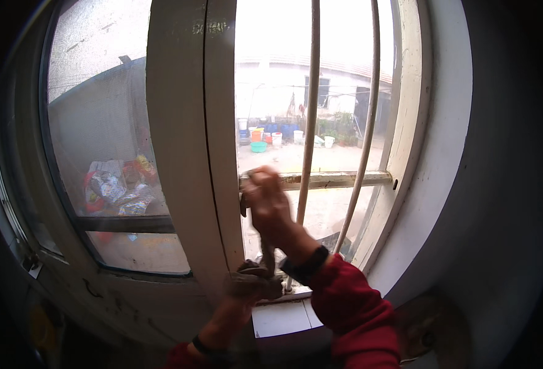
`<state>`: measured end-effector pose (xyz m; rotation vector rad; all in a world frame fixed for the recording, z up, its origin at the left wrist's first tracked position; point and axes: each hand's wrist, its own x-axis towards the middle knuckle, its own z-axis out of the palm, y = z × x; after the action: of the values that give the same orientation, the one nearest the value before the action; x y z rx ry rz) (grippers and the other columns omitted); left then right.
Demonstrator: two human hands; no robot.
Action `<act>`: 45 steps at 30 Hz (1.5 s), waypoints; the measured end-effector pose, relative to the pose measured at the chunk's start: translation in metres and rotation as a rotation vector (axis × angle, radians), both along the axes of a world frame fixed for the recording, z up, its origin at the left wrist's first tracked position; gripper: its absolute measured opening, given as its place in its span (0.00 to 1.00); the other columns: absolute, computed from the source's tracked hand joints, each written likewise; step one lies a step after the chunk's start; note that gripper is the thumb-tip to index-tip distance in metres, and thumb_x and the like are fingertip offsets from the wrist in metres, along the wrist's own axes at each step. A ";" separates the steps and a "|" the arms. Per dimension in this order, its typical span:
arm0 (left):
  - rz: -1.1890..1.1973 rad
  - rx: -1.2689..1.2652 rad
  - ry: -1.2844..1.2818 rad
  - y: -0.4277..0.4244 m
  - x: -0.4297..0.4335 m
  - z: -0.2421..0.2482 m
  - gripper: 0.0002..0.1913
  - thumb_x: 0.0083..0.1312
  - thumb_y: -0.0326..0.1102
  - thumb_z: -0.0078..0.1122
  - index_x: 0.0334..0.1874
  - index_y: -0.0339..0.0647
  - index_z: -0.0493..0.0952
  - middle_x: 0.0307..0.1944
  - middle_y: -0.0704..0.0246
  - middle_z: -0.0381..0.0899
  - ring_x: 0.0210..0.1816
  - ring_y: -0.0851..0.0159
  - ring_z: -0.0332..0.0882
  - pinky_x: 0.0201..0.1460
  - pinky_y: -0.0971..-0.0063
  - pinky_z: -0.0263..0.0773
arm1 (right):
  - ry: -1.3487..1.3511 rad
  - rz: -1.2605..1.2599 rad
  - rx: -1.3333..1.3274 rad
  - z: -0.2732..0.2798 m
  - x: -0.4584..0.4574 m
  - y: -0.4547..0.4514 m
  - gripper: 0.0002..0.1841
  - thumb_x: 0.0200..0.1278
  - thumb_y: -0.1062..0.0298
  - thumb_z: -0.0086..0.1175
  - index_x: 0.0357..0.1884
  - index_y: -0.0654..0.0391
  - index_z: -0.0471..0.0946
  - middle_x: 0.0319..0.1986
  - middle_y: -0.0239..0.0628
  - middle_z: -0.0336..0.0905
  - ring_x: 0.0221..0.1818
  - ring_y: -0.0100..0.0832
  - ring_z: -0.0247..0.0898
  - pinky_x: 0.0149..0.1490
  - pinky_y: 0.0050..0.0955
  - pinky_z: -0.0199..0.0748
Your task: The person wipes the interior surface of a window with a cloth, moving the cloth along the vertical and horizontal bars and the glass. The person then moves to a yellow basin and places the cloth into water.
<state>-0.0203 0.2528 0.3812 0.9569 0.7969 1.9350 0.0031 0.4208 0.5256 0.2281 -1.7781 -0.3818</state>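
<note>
My right hand (269, 198) is blurred, its fingers curled at the left end of the window's wooden crossbar (331, 180). A strip of grey-brown cloth (268, 258) runs from beneath it down to a bunched part at the sill. My left hand (241, 302) holds that lower bunch against the bottom corner of the window frame. Fingers of both hands are partly hidden by the cloth and by blur. Two upright metal bars (309, 138) (363, 138) stand to the right of my right hand.
White tiles (283, 318) line the sill below the window. At left, a screened door panel (101, 138) has bags (119, 184) behind it. A rounded brown object (433, 332) sits low at right. Buckets (277, 138) stand in the yard outside.
</note>
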 end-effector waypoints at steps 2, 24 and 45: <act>-0.014 0.018 -0.119 -0.003 -0.003 0.001 0.13 0.68 0.27 0.58 0.53 0.38 0.74 0.51 0.61 0.78 0.55 0.57 0.80 0.54 0.63 0.80 | -0.098 0.147 -0.053 0.001 -0.004 0.000 0.15 0.49 0.79 0.54 0.40 0.74 0.75 0.43 0.57 0.72 0.55 0.56 0.68 0.58 0.45 0.76; 0.008 0.121 -0.205 -0.005 -0.008 -0.006 0.10 0.72 0.29 0.54 0.54 0.39 0.74 0.52 0.60 0.80 0.56 0.54 0.80 0.59 0.57 0.78 | -0.001 0.013 -0.028 0.015 -0.006 0.004 0.05 0.51 0.74 0.56 0.29 0.59 0.71 0.35 0.48 0.73 0.48 0.47 0.71 0.52 0.39 0.73; 0.052 0.068 -0.209 -0.015 -0.001 -0.007 0.13 0.68 0.28 0.60 0.53 0.39 0.72 0.48 0.61 0.81 0.51 0.55 0.83 0.50 0.59 0.82 | -0.090 -0.162 0.152 0.002 -0.010 -0.003 0.07 0.47 0.78 0.55 0.30 0.68 0.73 0.35 0.56 0.71 0.48 0.51 0.70 0.54 0.43 0.76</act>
<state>-0.0218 0.2376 0.3743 0.7643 0.6453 2.0786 -0.0066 0.4179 0.5275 0.2116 -1.8641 -0.6323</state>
